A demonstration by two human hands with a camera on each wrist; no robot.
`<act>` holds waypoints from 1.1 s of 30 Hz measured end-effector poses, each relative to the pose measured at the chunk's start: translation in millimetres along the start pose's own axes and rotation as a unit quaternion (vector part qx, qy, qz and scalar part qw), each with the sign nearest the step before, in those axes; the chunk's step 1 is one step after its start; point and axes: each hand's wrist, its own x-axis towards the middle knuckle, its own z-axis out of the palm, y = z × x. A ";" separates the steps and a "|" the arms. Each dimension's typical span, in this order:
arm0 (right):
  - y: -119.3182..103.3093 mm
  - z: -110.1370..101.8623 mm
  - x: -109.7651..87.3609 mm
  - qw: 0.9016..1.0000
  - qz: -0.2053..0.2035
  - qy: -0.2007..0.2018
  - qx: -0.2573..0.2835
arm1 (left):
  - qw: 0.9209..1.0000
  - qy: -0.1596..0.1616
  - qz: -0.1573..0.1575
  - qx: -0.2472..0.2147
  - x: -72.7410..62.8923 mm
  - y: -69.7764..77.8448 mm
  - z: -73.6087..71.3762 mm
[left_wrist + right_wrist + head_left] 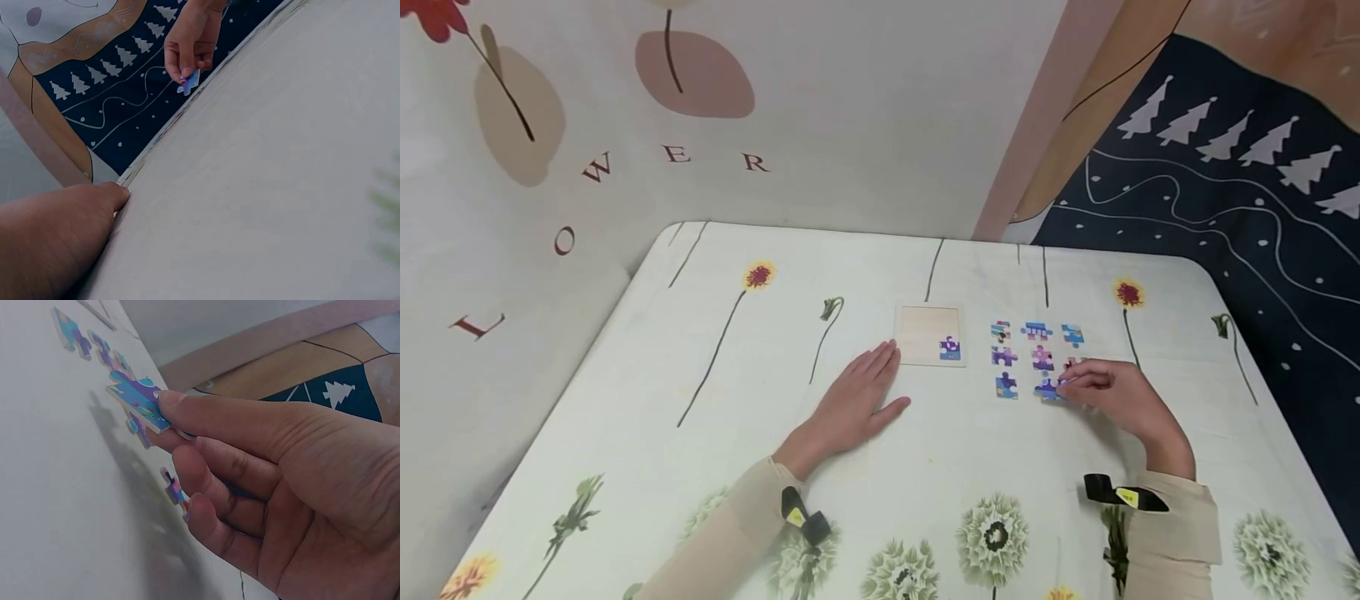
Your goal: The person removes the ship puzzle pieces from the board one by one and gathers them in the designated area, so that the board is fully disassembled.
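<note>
My right hand (pixel 1116 400) pinches a blue and purple jigsaw puzzle piece (pixel 139 400) between thumb and forefinger. That piece is lifted off the table, as the right wrist view shows. Loose jigsaw pieces (pixel 1003 357) lie in rough rows beneath and left of this hand. A shallow wooden puzzle tray (pixel 917 333) sits to their left, with one fitted piece (pixel 951 348) in its lower right corner. My left hand (pixel 853 400) lies flat on the table, its fingertips at the tray's left edge. Only part of the left hand shows in the left wrist view.
A white cloth with printed flowers covers the table (pixel 760 492). Behind it stands a pale wall hanging (pixel 850 108) with letters, and a dark printed cloth (pixel 1217 192) with trees hangs at the right. Each forearm wears a black wrist strap (pixel 1123 496).
</note>
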 end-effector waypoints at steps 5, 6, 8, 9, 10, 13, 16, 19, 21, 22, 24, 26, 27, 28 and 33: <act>6.4 3.2 2.2 1.000 0.008 0.002 0.001 | 1.000 -0.002 0.000 0.001 0.0 -0.5 2.0; 7.0 4.1 2.8 1.000 0.009 0.003 0.000 | 1.000 -0.003 0.000 0.001 0.0 -0.6 2.2; 7.7 5.9 3.7 1.000 0.011 0.007 -0.007 | 1.000 -0.004 0.000 0.001 0.0 -0.5 2.1; 7.5 6.8 4.1 1.000 0.012 0.010 -0.009 | 1.000 -0.004 0.000 0.000 -0.1 -0.4 2.0; 7.4 7.7 4.5 1.000 0.013 0.013 -0.012 | 1.000 -0.004 0.000 0.000 -0.1 -0.4 1.8; 7.1 9.7 5.6 1.000 0.013 0.019 -0.021 | 1.000 -0.003 0.002 0.000 0.1 -0.2 1.2; 6.8 10.7 6.4 0.999 0.010 0.023 -0.028 | 1.000 -0.001 0.005 0.002 0.4 -0.3 1.0; 6.3 11.2 6.6 0.999 0.007 0.025 -0.037 | 1.000 0.002 0.006 0.003 0.3 -0.1 0.4; 6.1 11.6 6.5 0.999 0.005 0.027 -0.044 | 1.000 0.003 0.006 0.003 0.4 0.2 0.1; 6.0 11.8 6.7 0.999 0.004 0.027 -0.047 | 1.000 0.003 0.006 0.002 0.3 0.3 -0.2; 5.8 12.4 7.1 0.998 0.004 0.028 -0.052 | 1.000 0.003 0.005 0.001 0.2 0.6 -0.7; 5.6 13.2 7.7 0.998 0.005 0.028 -0.055 | 1.000 0.001 0.002 -0.001 0.2 1.0 -1.3; 5.4 13.6 8.0 0.998 0.006 0.028 -0.056 | 1.000 0.000 0.002 -0.002 0.2 1.1 -1.5; 5.2 14.0 8.4 0.998 0.007 0.028 -0.057 | 1.000 0.000 0.001 -0.003 0.2 1.1 -1.7; 4.6 16.1 9.3 0.998 0.012 0.031 -0.058 | 1.000 -0.001 0.001 -0.004 0.3 0.8 -1.2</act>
